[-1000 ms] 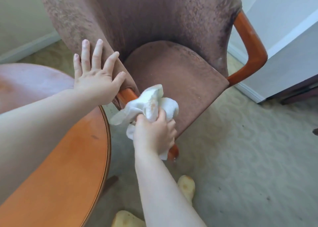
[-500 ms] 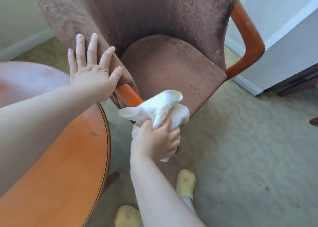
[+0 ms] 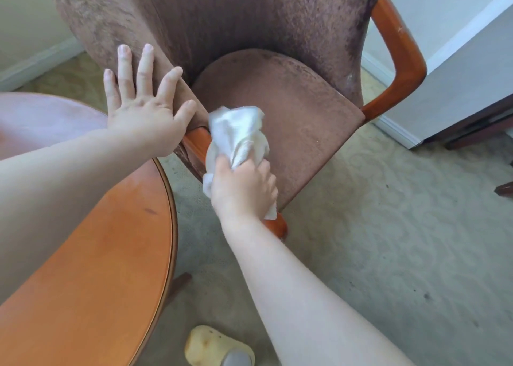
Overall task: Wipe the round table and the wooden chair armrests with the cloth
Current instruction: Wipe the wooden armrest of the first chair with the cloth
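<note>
A brown upholstered chair (image 3: 277, 110) with orange wooden armrests stands in front of me. My right hand (image 3: 244, 190) is shut on a crumpled white cloth (image 3: 238, 135), which presses on the near armrest (image 3: 197, 143). That armrest is mostly hidden under cloth and hand; its front end shows below my wrist. My left hand (image 3: 141, 107) lies flat with fingers spread on the padded side of the chair, just above the armrest. The far armrest (image 3: 399, 49) curves down at the right. The round wooden table (image 3: 111, 254) fills the lower left.
Patterned beige carpet (image 3: 388, 240) spreads to the right. A white wall with a baseboard (image 3: 397, 132) and dark furniture legs (image 3: 472, 132) stand at the right edge. A yellow slipper (image 3: 208, 346) is at the bottom. A table leg (image 3: 177, 285) juts out under the tabletop.
My right hand has slid the cloth back up the near armrest towards my left hand, after moving down it. My left hand stays flat on the chair's side.
</note>
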